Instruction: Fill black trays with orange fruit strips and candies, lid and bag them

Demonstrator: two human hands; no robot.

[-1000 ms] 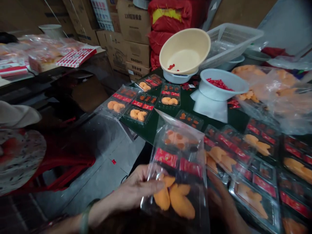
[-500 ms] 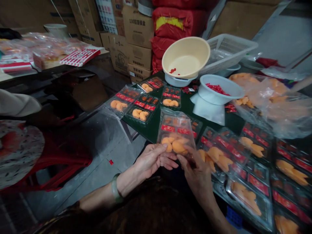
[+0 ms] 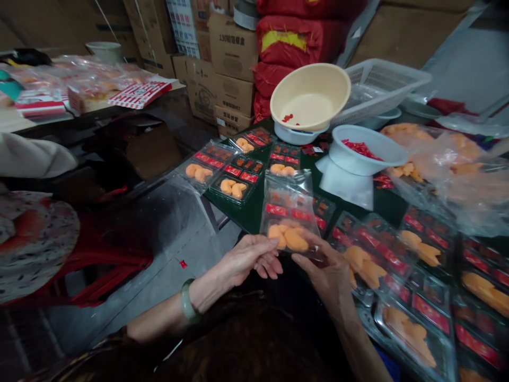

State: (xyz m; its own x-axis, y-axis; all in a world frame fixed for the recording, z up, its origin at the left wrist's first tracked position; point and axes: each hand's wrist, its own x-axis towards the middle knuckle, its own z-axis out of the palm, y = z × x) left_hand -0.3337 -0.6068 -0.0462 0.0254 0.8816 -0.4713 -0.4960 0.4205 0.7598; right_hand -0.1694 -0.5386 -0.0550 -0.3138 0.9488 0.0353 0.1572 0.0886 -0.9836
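In an apparent bagging step, a tray [image 3: 292, 217] in a clear bag [image 3: 287, 183] is grasped by the fingers of the left hand [image 3: 247, 258] and right hand [image 3: 329, 271], level support seemingly needed next.

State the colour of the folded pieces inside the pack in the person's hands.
The folded pieces are orange, seen best in the head view.

Dark green bench [image 3: 238, 215] here's got packed trays [image 3: 241, 180] around 10 o'clock, more trays [image 3: 439, 345] near 4, plastic bag [image 3: 473, 183] about 2.
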